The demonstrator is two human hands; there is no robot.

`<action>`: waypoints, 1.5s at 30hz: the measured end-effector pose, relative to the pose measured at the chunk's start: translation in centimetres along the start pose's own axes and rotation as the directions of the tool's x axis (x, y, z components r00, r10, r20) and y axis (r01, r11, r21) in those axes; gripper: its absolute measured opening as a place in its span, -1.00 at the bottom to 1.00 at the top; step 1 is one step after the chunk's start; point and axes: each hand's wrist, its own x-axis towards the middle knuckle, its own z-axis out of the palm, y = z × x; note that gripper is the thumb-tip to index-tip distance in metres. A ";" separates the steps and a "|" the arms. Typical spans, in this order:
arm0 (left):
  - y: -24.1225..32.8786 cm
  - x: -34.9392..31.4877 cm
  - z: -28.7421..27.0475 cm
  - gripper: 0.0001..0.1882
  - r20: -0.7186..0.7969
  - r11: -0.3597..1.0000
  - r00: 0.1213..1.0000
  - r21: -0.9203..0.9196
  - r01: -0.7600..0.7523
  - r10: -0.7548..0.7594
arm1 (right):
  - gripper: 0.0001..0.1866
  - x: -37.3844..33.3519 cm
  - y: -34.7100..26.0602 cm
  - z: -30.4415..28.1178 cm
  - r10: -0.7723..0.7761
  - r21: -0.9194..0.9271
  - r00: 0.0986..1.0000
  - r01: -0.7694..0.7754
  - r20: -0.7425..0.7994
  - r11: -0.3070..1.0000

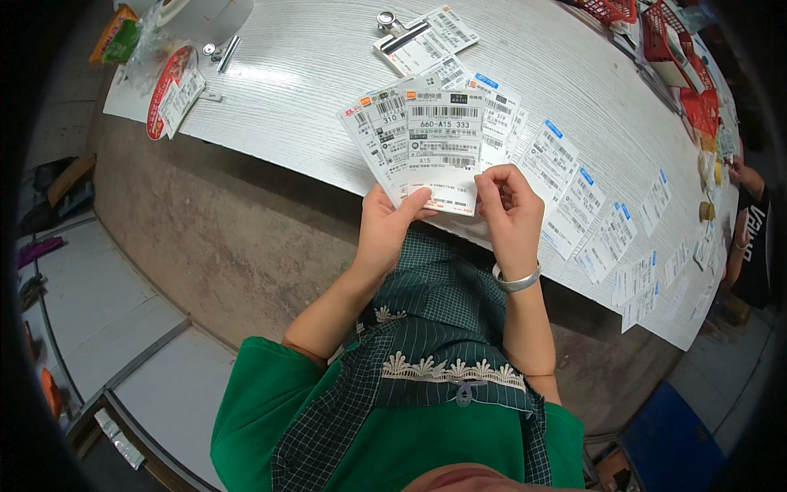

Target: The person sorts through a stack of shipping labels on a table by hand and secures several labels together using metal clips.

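My left hand (385, 225) is closed on a small fan of white shipping labels (443, 148), its thumb pressed on their lower front. They are held just over the near edge of the table, printed sides up. At the lower right edge of the front label, my right hand (515, 213) has its fingers curled and its thumb against them, pinching that edge. Behind the fan, more labels with blue tops (499, 119) lie partly covered. Further labels (549, 160) spread in loose rows along the table to the right.
The white wood-grain table (295, 90) bears a clipped label stack (426, 41) at the back. A large roll (202, 16) and a red oval packet (170, 90) are at left. Red baskets (676, 49) stand far right, near another person's arm (744, 176). A blue panel (672, 430) is lower right.
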 end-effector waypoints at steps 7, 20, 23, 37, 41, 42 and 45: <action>0.0 0.2 -0.2 -0.71 -0.010 1.000 1.000 -0.028 -0.013 0.013 | -0.82 0.5 0.3 0.7 -0.008 -0.181 0.998 0.019 0.063 0.983; -0.2 -4.5 -6.8 -0.69 -0.238 0.995 0.968 -0.040 -0.088 0.076 | -0.81 -1.7 0.2 6.0 -0.177 -0.315 0.924 0.288 0.338 0.905; 0.2 -3.7 -5.2 -0.68 -0.175 0.997 0.983 -0.049 -0.067 0.058 | -0.82 -0.3 0.4 3.6 -0.186 -0.285 0.960 0.241 0.208 0.928; 1.1 2.3 5.3 -0.70 0.235 0.996 0.968 0.059 0.070 -0.082 | -0.76 11.8 2.1 -11.7 -0.125 -0.726 0.922 -0.199 -0.366 0.659; 0.1 2.7 5.9 -0.70 0.203 0.997 0.976 0.038 0.069 -0.075 | -0.82 5.5 -1.2 -8.6 0.050 -0.167 0.993 -0.068 -0.109 0.984; -0.1 2.9 6.1 -0.70 0.204 0.997 0.976 0.045 0.063 -0.071 | -0.82 4.3 -1.6 -8.2 0.030 -0.104 0.998 -0.035 -0.048 0.994; -0.6 3.2 6.7 -0.70 0.211 0.995 0.975 0.080 0.054 -0.070 | -0.84 2.6 -1.7 -7.2 0.003 -0.112 0.998 -0.010 -0.068 0.994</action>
